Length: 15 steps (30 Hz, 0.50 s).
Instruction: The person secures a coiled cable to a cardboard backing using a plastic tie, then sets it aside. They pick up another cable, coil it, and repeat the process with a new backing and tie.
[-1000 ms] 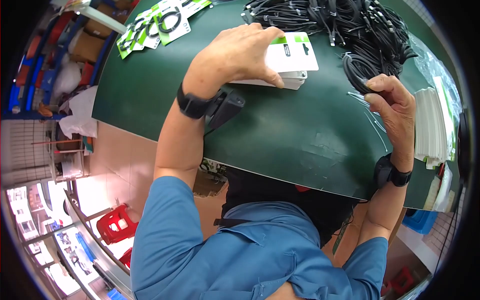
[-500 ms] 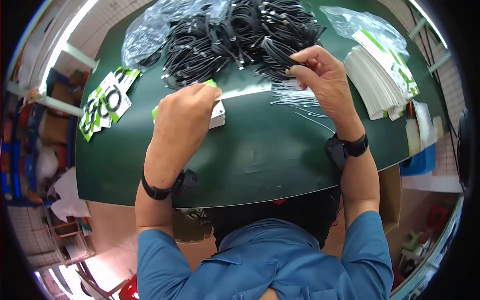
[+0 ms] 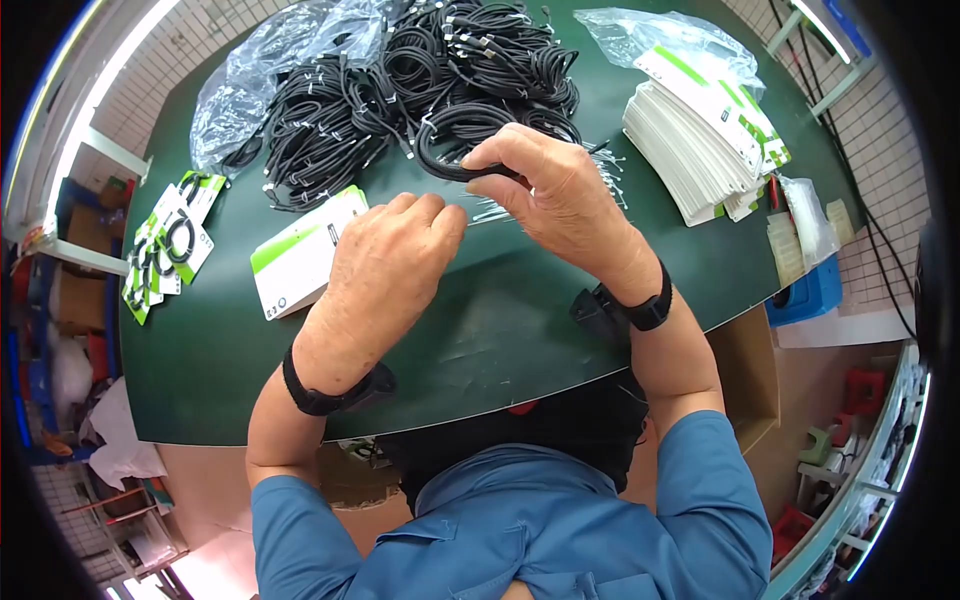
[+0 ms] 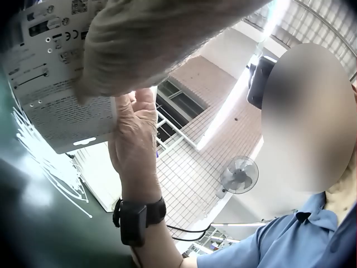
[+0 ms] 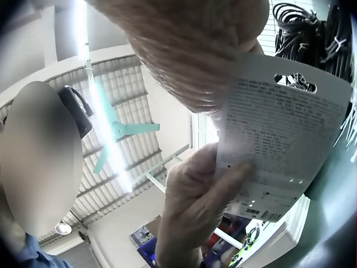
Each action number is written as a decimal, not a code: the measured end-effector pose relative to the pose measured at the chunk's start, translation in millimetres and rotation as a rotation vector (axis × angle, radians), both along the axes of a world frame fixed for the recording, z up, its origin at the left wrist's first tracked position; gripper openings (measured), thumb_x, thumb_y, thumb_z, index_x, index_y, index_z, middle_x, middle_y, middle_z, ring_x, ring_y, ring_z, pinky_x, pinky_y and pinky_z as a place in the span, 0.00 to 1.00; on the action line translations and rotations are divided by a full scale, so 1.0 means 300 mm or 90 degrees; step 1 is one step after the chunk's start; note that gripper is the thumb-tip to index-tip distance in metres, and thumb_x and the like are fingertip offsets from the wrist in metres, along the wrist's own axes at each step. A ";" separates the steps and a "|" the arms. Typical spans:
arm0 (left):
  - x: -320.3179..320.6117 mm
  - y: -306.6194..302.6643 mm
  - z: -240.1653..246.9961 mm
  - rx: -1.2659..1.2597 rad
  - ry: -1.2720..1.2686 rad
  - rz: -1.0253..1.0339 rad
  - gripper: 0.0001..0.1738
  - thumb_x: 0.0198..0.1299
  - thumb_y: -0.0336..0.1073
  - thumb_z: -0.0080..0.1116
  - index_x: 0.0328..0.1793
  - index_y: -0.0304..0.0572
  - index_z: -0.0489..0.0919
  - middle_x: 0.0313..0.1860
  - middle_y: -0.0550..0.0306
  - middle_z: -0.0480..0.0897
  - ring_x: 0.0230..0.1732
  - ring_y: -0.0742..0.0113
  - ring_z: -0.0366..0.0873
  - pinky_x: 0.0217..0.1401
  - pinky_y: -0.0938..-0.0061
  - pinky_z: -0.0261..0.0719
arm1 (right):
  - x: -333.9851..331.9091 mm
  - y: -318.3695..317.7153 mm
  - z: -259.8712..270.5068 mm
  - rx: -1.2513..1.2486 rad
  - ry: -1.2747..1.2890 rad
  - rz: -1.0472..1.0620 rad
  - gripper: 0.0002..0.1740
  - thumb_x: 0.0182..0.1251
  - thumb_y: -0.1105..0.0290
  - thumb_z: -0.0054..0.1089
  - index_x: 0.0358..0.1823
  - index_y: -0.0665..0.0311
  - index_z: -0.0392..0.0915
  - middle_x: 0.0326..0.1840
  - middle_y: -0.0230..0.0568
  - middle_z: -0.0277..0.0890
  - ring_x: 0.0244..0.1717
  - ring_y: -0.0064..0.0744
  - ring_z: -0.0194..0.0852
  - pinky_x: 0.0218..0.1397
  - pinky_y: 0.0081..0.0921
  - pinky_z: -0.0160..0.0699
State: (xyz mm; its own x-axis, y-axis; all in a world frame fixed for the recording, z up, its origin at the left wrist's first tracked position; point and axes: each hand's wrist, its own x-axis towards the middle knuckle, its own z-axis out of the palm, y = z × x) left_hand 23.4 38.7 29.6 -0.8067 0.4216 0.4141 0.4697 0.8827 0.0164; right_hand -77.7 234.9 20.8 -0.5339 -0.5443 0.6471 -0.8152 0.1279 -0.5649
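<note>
In the head view my left hand holds a printed packaging card, mostly hidden beneath it. The right wrist view shows the card's text-covered back and hang hole, with the thumb of the left hand lying across it. The left wrist view has the same card below the fingers. Close by on the right, my right hand pinches a coiled black cable between thumb and fingertips. Left of the left hand lie white and green cards in a stack.
A large heap of black cables covers the back of the green table. White ties lie near the right hand. A tall card stack stands at right, beside plastic bags. Cards with coiled cables lie far left.
The left hand has lifted a card off the stack and moved right with it. The right hand has brought the coiled cable left, close to the left hand. The head view has turned.
</note>
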 end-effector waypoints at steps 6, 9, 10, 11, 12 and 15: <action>-0.031 0.012 -0.031 0.069 0.052 -0.019 0.05 0.59 0.30 0.64 0.36 0.41 0.77 0.34 0.57 0.80 0.39 0.55 0.83 0.39 0.62 0.82 | 0.020 -0.005 0.012 -0.054 -0.077 -0.029 0.12 0.66 0.78 0.75 0.49 0.67 0.84 0.39 0.40 0.85 0.31 0.26 0.80 0.33 0.21 0.79; -0.050 -0.002 -0.074 0.131 0.040 -0.028 0.05 0.60 0.30 0.65 0.38 0.40 0.79 0.34 0.57 0.81 0.39 0.55 0.83 0.39 0.63 0.82 | 0.014 -0.027 -0.017 -0.077 0.067 -0.064 0.13 0.64 0.79 0.76 0.48 0.66 0.84 0.40 0.42 0.86 0.29 0.31 0.82 0.31 0.24 0.81; -0.055 -0.007 -0.093 0.157 0.021 -0.040 0.05 0.60 0.30 0.66 0.40 0.40 0.80 0.35 0.57 0.82 0.39 0.56 0.83 0.38 0.64 0.82 | 0.009 -0.031 -0.034 -0.062 0.066 -0.059 0.13 0.64 0.79 0.76 0.48 0.66 0.84 0.40 0.42 0.86 0.29 0.31 0.82 0.31 0.24 0.81; -0.060 -0.006 -0.107 0.182 0.002 -0.053 0.06 0.61 0.30 0.66 0.41 0.39 0.81 0.35 0.57 0.82 0.39 0.56 0.83 0.38 0.64 0.82 | -0.003 -0.038 -0.054 -0.062 0.101 -0.078 0.13 0.64 0.80 0.77 0.48 0.66 0.84 0.41 0.42 0.86 0.29 0.31 0.82 0.31 0.25 0.81; -0.070 -0.001 -0.114 0.193 0.002 -0.050 0.06 0.61 0.30 0.66 0.41 0.39 0.81 0.35 0.57 0.82 0.39 0.56 0.83 0.38 0.64 0.82 | -0.019 -0.045 -0.073 -0.066 0.137 -0.098 0.13 0.64 0.80 0.77 0.48 0.66 0.84 0.41 0.42 0.87 0.29 0.32 0.83 0.31 0.25 0.82; -0.095 -0.009 -0.094 0.304 0.220 -0.074 0.09 0.63 0.33 0.69 0.46 0.39 0.83 0.39 0.56 0.85 0.40 0.61 0.85 0.37 0.67 0.83 | -0.061 -0.047 -0.095 -0.081 0.201 -0.144 0.13 0.64 0.80 0.77 0.47 0.66 0.84 0.42 0.43 0.87 0.30 0.32 0.84 0.31 0.26 0.83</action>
